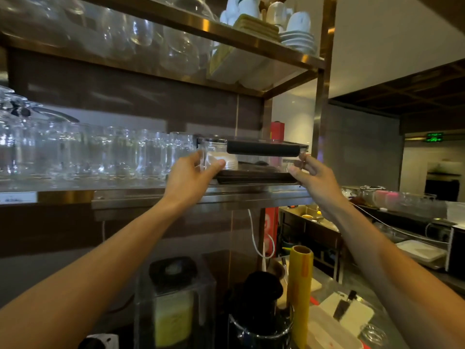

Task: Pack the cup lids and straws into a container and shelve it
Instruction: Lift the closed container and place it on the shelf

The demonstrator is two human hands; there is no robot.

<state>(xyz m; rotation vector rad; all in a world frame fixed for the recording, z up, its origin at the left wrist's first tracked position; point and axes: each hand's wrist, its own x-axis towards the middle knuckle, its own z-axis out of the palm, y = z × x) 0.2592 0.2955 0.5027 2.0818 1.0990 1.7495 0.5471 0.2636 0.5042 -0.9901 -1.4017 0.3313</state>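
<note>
While both arms reach up, the clear container [254,157] with its dark lid [263,148] sits on a dark tray [254,178] at the right end of the middle shelf [201,195]. The left hand [193,172] holds the container's left side, thumb in front and fingers [198,157] curled round the corner. The right hand [314,176] pinches the right end, just under the lid's edge. To the left, a row of glasses [100,152] stands close beside the container, so little free room is there; to the right, the shelf post [320,102] is near. Above the lid, open space goes up to the top shelf [191,23]. White lids [226,161] show faintly through the wall; straws I cannot make out. Down on the worktop [352,293], a yellow roll [299,285] and a knife [343,306] lie blurred.
</note>
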